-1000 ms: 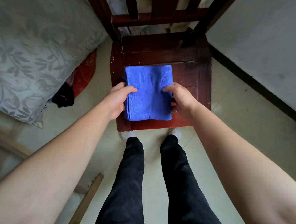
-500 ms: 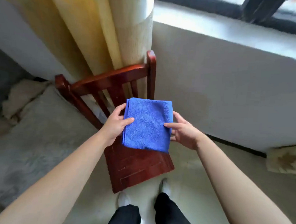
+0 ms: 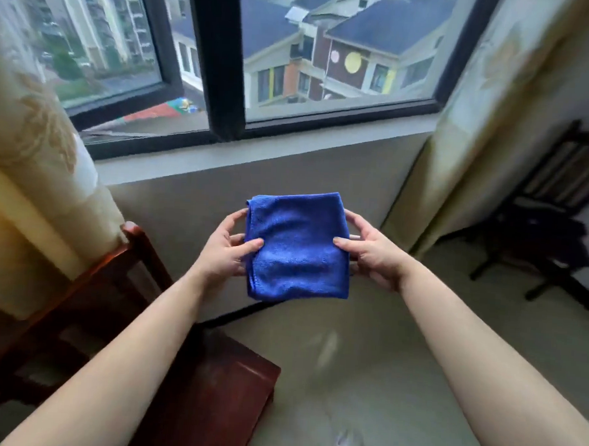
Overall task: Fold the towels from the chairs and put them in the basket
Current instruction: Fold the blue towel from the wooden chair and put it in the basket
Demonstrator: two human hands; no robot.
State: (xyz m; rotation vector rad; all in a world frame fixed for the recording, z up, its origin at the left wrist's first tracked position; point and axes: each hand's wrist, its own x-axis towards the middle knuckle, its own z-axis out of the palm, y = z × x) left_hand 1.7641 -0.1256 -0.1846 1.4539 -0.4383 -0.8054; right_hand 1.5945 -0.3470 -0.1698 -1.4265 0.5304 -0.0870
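Observation:
A folded blue towel (image 3: pixel 298 247) hangs in the air in front of the wall under the window, held flat between both hands. My left hand (image 3: pixel 225 250) grips its left edge, thumb on top. My right hand (image 3: pixel 370 252) grips its right edge the same way. The red-brown wooden chair (image 3: pixel 216 386) stands at the lower left, its seat bare. No basket is in view.
A dark chair (image 3: pixel 561 189) with dark cloth on its seat stands at the far right by the wall. Cream curtains (image 3: pixel 33 161) hang at the left and right of the window (image 3: pixel 295 52). Pale floor (image 3: pixel 364 363) spreads below my hands.
Both hands lifted the folded towel off the red-brown chair's seat and carried it up and to the right. My view has swung up from the chair to the window.

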